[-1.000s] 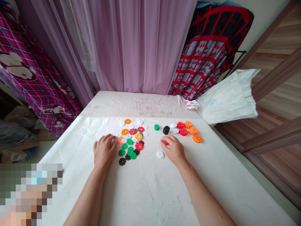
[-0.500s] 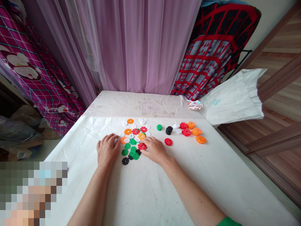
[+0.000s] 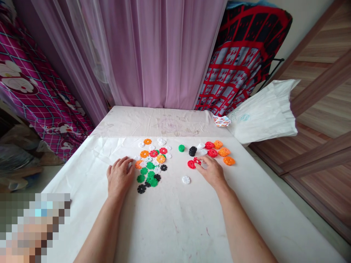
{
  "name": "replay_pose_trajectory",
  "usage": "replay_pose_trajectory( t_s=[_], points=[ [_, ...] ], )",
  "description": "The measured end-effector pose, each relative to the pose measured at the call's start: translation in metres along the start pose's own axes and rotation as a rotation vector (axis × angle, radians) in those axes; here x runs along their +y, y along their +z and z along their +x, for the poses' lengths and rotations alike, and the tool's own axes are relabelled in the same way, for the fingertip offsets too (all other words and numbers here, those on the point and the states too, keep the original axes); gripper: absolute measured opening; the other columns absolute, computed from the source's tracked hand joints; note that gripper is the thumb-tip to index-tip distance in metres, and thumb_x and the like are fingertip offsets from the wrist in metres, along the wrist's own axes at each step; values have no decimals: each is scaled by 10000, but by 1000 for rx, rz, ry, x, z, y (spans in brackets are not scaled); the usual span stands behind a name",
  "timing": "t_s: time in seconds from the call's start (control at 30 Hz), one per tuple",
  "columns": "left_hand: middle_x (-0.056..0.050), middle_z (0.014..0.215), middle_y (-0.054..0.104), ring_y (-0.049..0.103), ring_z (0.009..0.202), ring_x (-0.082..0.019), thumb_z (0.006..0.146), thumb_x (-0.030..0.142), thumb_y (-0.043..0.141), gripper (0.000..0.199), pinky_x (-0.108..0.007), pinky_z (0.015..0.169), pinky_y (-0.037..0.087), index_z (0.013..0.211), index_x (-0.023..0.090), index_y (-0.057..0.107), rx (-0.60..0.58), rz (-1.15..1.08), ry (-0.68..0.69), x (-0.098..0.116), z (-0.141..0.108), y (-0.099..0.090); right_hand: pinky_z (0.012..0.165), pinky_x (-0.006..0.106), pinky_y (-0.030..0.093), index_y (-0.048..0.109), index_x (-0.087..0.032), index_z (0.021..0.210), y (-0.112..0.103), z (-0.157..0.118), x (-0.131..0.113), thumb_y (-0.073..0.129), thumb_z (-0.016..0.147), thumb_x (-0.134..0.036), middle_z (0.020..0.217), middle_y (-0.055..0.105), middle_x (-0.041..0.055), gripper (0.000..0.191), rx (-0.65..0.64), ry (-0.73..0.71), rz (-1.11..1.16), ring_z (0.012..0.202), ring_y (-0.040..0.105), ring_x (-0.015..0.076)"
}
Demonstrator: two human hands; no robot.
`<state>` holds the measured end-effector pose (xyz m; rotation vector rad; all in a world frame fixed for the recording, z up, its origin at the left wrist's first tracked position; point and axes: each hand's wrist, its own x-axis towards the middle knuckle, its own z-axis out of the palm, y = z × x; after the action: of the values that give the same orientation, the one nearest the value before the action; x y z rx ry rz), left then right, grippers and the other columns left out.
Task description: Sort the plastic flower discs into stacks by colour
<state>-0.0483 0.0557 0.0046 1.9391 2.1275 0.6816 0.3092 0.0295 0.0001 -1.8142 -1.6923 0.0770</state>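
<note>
My right hand (image 3: 210, 170) pinches a red snowflake building disc (image 3: 197, 160) between thumb and fingers. That disc is at the edge of another red disc (image 3: 191, 164) on the table. Nearer to me, a white disc (image 3: 186, 179) lies alone. My left hand (image 3: 119, 174) rests on the cloth with its fingers apart and slightly bent, holding nothing. Just right of it spreads a loose group of flat notched discs: green discs (image 3: 144, 170), black discs (image 3: 141, 189), orange discs (image 3: 144, 154), red discs (image 3: 153, 153) and white discs (image 3: 161, 141).
Stacked discs stand at the right: green (image 3: 181, 148), black (image 3: 192, 151), white (image 3: 202, 152), red (image 3: 212, 153) and orange (image 3: 229, 161). A small patterned paper box (image 3: 222, 121) and a white bag (image 3: 263, 113) are at the table's far right corner.
My right hand has moved right from the loose group to the red disc, carrying a red disc. A white disc now shows alone on the cloth. My left hand stays put.
</note>
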Motion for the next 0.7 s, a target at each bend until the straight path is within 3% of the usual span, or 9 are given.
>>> replay_pose_trajectory(
  t_s=[0.17, 0.7],
  points=[
    [-62, 1374, 612, 460, 1343, -288, 918, 341, 436, 354, -556, 1148, 256, 1157, 265, 686, 3, 3, 5, -2, 0, 1, 790, 322, 472, 685, -253, 922, 10, -2, -11, 616, 786, -310, 987, 710, 38, 163, -30, -60, -78, 924, 619, 215],
    [-69, 1373, 612, 467, 1339, -290, 923, 350, 421, 361, -554, 1146, 258, 1153, 264, 685, 2, 8, 3, 1, 0, -1, 760, 302, 463, 692, -267, 895, 13, -5, -11, 602, 818, -291, 975, 705, 24, 121, -50, -112, -110, 891, 607, 198]
  ],
)
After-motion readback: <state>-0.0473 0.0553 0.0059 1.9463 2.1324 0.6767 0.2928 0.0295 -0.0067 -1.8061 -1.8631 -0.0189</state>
